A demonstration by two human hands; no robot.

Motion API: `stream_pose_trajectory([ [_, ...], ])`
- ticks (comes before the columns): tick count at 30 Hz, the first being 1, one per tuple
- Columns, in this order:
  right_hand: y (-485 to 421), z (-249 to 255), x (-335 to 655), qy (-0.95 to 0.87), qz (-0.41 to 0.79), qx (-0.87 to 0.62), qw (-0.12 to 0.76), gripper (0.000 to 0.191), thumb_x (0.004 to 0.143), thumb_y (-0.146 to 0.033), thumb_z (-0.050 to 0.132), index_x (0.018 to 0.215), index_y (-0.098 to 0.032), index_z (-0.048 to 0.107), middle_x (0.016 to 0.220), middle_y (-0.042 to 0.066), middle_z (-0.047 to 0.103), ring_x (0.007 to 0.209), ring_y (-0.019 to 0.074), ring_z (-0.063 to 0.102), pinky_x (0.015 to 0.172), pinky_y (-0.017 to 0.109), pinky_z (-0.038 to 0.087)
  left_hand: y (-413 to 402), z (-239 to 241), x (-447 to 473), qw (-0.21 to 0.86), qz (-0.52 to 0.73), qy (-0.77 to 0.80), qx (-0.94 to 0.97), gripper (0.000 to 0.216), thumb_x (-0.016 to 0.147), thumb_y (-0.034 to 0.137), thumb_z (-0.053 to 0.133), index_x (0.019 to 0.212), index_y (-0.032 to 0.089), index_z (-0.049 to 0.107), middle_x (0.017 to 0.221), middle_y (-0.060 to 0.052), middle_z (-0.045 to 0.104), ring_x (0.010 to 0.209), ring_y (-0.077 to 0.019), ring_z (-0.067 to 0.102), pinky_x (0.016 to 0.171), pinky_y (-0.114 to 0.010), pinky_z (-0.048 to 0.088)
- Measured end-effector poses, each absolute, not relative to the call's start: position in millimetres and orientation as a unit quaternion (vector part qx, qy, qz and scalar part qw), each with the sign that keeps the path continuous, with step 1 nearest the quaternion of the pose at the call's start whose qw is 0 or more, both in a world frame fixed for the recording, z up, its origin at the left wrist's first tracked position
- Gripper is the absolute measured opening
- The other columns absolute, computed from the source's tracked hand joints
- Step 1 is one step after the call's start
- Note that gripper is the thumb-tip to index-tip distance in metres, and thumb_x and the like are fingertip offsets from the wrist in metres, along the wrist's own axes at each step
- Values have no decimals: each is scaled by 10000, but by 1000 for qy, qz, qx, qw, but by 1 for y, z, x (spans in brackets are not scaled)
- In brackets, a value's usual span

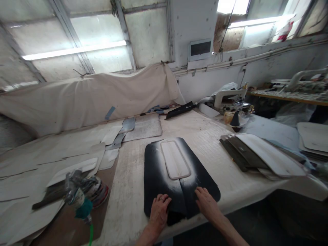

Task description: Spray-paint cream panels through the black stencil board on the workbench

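A large black sheet piece (pixel 156 171), dusted white around its middle, lies on the worktable (pixel 205 143) in front of me. A pale rounded rectangular panel (pixel 175 159) rests on top of it. My left hand (pixel 159 210) presses flat on the near left part of the black piece. My right hand (pixel 206 202) lies flat on its near right part. Between the hands the black piece has a seam or slit running toward me. Neither hand grips anything.
A spray gun (pixel 77 201) with a green hose sits at the left near edge, over loose pale templates (pixel 51 153). A stack of dark and pale panels (pixel 256 153) lies to the right. A cloth (pixel 89 99) drapes along the back wall.
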State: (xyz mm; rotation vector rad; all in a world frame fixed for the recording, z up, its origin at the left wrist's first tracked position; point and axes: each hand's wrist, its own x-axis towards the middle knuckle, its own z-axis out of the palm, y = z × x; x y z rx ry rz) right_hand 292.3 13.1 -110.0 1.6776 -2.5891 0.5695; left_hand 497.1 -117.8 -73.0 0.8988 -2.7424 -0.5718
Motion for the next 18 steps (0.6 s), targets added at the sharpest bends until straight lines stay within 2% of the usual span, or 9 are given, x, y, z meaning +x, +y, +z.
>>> stream_pose_trajectory([
  [2,11,-106,293,-830,169,531,5,336,721,-10,415,949,-128,631,1060,120,606,973,242,541,882,342,418,-131,-68,489,158,-199,-901,352,308,810,155,368,981,233,612,1011,-26,656,947,-163,573,858,-303,429],
  [6,4,-104,297,-842,137,522,3,400,745,32,330,935,-130,642,1064,123,614,977,237,550,841,333,439,-184,-39,478,232,-171,-853,435,331,896,295,268,990,192,568,921,-63,657,843,-170,608,771,-299,455],
  [12,-4,-105,296,-845,83,528,-10,486,694,68,321,1031,-79,638,1134,170,605,1004,288,566,810,386,460,-265,16,470,286,-136,-813,488,292,895,255,298,995,150,551,995,-106,645,916,-194,601,826,-320,424],
  [15,-14,-94,285,-839,86,535,-47,459,760,11,322,1108,-99,600,1052,144,654,952,245,608,793,346,473,-286,34,467,299,-123,-812,485,274,893,256,313,955,160,562,944,-91,653,880,-187,605,798,-306,424],
  [18,-33,-74,273,-857,86,507,-43,446,820,-69,284,1165,-134,559,927,125,679,852,259,636,740,412,471,-298,46,463,305,-111,-817,477,262,895,269,318,910,180,564,860,-64,649,815,-171,606,742,-280,421],
])
